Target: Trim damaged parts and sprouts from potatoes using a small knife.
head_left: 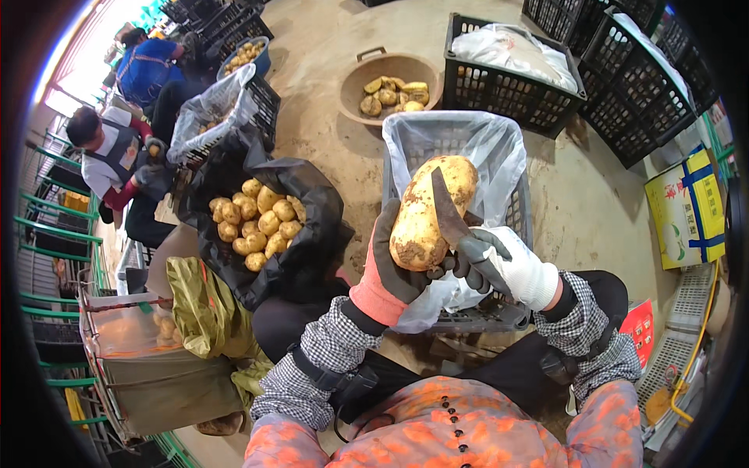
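Observation:
A large yellow potato (415,222) with patches of soil rests in my left hand (390,269), which wears a dark-palmed glove with an orange cuff. My right hand (507,264), in a white glove with dark fingertips, grips a knife whose handle is hidden in the fingers. The brownish knife blade (447,204) lies across the potato's right side; whether it has cut in, I cannot tell. Below both hands stands a crate (524,204) lined with clear plastic. To the left, a black bag (316,187) stands open around several whole potatoes (268,222).
A brown basin (355,82) of cut potatoes sits beyond the crate. Black crates (507,93) with white sacks stand at the far right, near a yellow box (686,210). Two co-workers (109,152) sit at the left beside another lined crate (261,97). A green-yellow sack (199,304) lies close by.

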### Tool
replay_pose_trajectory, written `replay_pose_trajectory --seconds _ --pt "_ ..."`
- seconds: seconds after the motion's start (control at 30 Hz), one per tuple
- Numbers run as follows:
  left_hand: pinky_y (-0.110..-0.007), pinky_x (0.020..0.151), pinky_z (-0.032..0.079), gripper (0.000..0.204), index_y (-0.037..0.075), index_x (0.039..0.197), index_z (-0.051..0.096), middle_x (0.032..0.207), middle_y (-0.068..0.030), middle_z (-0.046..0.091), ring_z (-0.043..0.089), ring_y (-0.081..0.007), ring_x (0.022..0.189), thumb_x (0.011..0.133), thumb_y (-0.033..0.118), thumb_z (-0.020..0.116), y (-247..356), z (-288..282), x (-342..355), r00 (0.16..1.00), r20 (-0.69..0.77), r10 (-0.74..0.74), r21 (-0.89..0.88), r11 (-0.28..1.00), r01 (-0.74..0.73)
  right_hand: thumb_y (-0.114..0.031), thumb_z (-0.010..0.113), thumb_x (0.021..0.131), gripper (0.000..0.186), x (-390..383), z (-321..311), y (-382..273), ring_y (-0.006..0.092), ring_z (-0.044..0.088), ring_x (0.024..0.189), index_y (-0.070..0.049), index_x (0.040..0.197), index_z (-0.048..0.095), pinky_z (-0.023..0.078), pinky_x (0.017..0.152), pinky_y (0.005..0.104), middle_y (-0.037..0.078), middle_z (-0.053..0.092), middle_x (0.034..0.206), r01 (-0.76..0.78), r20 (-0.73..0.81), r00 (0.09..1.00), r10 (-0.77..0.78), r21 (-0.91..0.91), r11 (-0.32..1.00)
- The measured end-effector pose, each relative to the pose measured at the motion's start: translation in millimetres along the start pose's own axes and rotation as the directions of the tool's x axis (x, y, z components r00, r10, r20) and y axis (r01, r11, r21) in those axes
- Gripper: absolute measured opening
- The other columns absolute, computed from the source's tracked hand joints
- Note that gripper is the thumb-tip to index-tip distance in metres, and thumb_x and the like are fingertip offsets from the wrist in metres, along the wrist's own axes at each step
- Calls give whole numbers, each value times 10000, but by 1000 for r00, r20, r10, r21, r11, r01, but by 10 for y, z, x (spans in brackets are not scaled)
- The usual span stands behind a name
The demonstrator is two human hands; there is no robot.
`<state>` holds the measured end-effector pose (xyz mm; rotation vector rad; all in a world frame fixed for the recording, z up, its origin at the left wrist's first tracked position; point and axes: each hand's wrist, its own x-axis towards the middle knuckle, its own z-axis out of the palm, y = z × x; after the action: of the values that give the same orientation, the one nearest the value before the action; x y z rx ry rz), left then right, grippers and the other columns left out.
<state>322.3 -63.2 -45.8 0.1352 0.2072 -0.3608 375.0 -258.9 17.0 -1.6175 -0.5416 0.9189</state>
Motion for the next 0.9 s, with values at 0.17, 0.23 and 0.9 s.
replay_pose_trajectory --seconds 0.17,0.23,0.9 --pt "-450 838 559 508 109 1318 498 1273 -105 592 628 -289 1074 963 469 446 -37 -56 47 984 -153 87 32 996 -83 -319 496 953 319 94 -53 173 114 558 541 -30 887 615 434 521 285 38 585 616 80 73 995 -67 -192 978" --pt "-440 862 550 501 110 1316 500 1276 -103 590 621 -280 1089 966 464 442 -1 -80 62 999 27 22 -7 1000 -22 -313 506 949 316 147 -14 241 105 554 537 -16 939 613 426 497 280 36 585 619 44 1 999 -44 2 999" --pt "-402 809 552 555 115 1328 488 1203 -105 612 637 -271 1021 951 519 435 -140 -28 15 979 -167 114 77 992 -103 -235 623 843 240 119 -54 362 350 607 645 -26 962 615 483 618 395 160 615 717 324 75 937 -340 -546 773"
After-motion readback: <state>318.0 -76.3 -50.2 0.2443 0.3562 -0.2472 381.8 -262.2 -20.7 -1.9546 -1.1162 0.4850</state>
